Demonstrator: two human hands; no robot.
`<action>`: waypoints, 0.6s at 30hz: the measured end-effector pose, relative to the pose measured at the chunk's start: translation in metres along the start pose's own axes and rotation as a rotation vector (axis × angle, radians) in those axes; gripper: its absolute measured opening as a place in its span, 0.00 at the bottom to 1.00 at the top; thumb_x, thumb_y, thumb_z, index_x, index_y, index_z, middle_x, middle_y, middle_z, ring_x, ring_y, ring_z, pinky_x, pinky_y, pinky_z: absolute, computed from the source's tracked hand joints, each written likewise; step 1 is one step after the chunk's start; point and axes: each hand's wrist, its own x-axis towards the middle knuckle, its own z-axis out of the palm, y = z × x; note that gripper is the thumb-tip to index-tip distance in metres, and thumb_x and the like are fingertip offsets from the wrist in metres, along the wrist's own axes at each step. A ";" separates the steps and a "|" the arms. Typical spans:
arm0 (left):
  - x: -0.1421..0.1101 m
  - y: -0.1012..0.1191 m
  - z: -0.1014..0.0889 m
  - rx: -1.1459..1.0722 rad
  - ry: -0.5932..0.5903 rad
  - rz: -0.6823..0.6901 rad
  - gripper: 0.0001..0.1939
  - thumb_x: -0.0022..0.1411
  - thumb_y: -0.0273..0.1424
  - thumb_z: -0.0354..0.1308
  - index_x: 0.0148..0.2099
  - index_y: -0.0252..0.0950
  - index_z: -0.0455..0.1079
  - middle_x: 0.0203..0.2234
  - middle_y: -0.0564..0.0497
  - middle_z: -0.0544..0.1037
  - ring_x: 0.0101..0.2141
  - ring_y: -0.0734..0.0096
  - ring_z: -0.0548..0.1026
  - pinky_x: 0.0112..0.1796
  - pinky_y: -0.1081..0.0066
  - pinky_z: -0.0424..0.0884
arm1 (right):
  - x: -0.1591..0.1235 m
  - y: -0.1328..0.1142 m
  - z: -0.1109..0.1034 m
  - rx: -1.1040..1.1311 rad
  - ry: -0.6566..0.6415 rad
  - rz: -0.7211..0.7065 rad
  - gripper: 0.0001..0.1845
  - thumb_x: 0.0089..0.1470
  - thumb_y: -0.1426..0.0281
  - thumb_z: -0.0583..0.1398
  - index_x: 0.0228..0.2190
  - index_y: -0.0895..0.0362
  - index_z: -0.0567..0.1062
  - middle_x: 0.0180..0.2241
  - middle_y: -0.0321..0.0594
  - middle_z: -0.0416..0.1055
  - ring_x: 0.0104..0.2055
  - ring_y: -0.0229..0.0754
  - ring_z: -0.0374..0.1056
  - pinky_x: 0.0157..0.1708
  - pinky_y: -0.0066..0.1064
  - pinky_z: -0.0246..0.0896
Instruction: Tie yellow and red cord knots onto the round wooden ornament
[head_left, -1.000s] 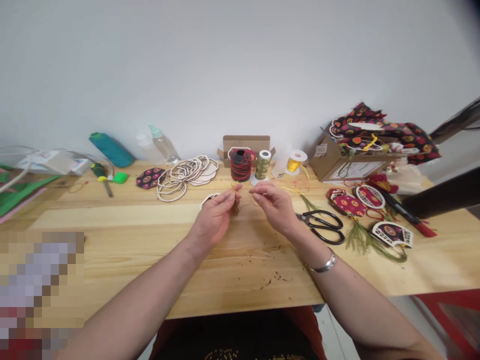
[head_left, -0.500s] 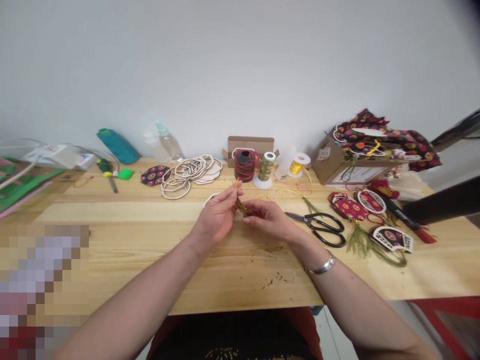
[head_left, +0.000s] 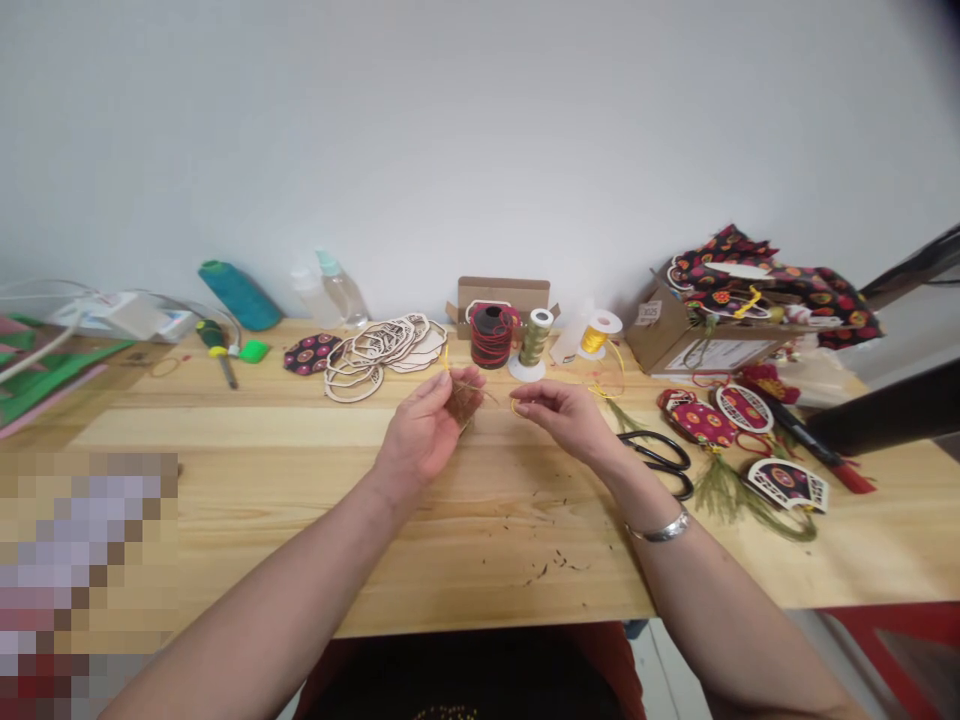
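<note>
Left hand [head_left: 424, 430]: pinching olive threads [head_left: 466, 400] and yellow cord [head_left: 447, 358].
Right hand [head_left: 564, 415]: pinching a thin yellow strand [head_left: 514, 405].
Scissors [head_left: 664, 466]: on the worktop [head_left: 225, 430] beside that hand.

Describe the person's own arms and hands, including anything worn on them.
The left arm and right arm are bare, with no sleeves in view. Neither the left hand nor the right hand wears a glove. The right arm carries a silver-coloured bracelet, a broad curved band; any fine marking is too small to tell.
</note>
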 end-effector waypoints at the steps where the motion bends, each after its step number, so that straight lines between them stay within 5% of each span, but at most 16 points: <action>1: 0.000 0.000 0.000 0.000 0.003 0.001 0.11 0.64 0.24 0.50 0.34 0.33 0.72 0.34 0.48 0.78 0.36 0.73 0.77 0.43 0.68 0.72 | 0.001 0.000 -0.001 0.004 0.017 0.000 0.11 0.44 0.65 0.65 0.32 0.57 0.79 0.26 0.37 0.74 0.27 0.36 0.64 0.30 0.31 0.60; 5: 0.000 0.000 0.000 -0.007 0.001 0.004 0.11 0.64 0.23 0.50 0.33 0.32 0.73 0.34 0.48 0.77 0.34 0.73 0.76 0.42 0.68 0.72 | 0.001 -0.002 -0.006 0.014 0.029 -0.026 0.07 0.44 0.66 0.65 0.26 0.57 0.78 0.25 0.37 0.73 0.27 0.36 0.64 0.30 0.30 0.59; 13: 0.002 -0.002 -0.002 -0.015 -0.011 -0.018 0.05 0.59 0.23 0.56 0.31 0.33 0.72 0.27 0.53 0.73 0.28 0.75 0.74 0.39 0.67 0.73 | -0.004 -0.009 -0.011 0.062 -0.294 -0.094 0.08 0.44 0.65 0.67 0.23 0.57 0.78 0.25 0.37 0.72 0.28 0.36 0.65 0.30 0.29 0.60; 18: 0.000 -0.002 -0.001 -0.014 -0.051 -0.038 0.06 0.60 0.24 0.55 0.31 0.32 0.71 0.25 0.53 0.72 0.27 0.76 0.73 0.38 0.69 0.73 | -0.004 -0.009 -0.010 0.031 -0.235 -0.041 0.10 0.43 0.63 0.67 0.23 0.58 0.78 0.22 0.36 0.72 0.24 0.35 0.62 0.25 0.28 0.57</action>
